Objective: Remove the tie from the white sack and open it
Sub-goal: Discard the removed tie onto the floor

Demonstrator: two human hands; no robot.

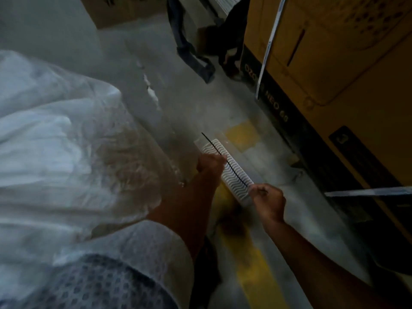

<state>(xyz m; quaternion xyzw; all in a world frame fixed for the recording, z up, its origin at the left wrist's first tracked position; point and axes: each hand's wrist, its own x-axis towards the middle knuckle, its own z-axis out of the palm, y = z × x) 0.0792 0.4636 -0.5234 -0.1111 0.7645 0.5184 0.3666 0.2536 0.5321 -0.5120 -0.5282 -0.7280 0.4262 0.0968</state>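
A thin black tie [231,169] is stretched out straight between both hands, off the sack. My left hand [210,165] is closed in a fist around its upper part, with the free tip sticking out up-left. My right hand [268,202] pinches the lower end. The white sack [58,139] bulges at the left, its translucent plastic mouth lying just left of my left forearm. A white ribbed grate [239,188] on the floor shows behind the tie.
A yellow machine [334,74] with a black base runs along the right. Another person's dark trouser legs and shoe [231,65] stand at the top centre. Grey floor with worn yellow paint [256,259] lies below my hands. A cardboard box [116,10] sits top left.
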